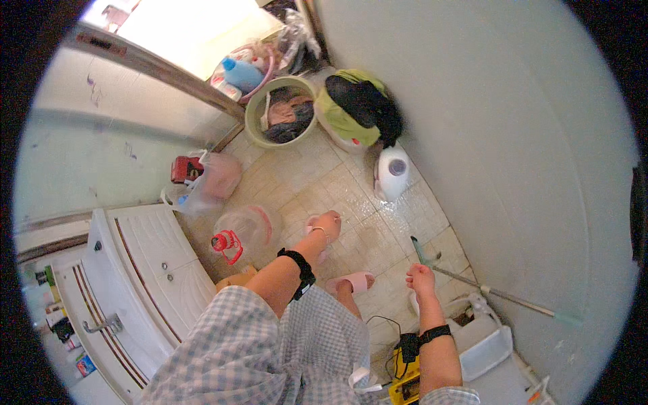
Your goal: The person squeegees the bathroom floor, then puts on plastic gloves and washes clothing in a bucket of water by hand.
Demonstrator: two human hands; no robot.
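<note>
My left hand [328, 225] is in the middle of the view above the tiled floor, its fingers curled in and nothing seen in them. A thin bracelet circles that wrist and a black strap the forearm. Just left of it stands a large clear plastic jug [260, 233] with a red cap and handle. My right hand [420, 279] is bent into a loose fist, with nothing showing in it. Close by, a long pole [503, 294] with a green end leans across the corner. Pink slippers [353, 281] show on my feet.
A green tub [254, 118] of clothes, a lime-and-black cloth heap [354, 101] and a white jug [393, 174] stand ahead. Plastic bags [219, 177] sit by the left wall. A white sink cabinet [158, 239] is at left, a yellow case [405, 388] and toilet [482, 347] at lower right.
</note>
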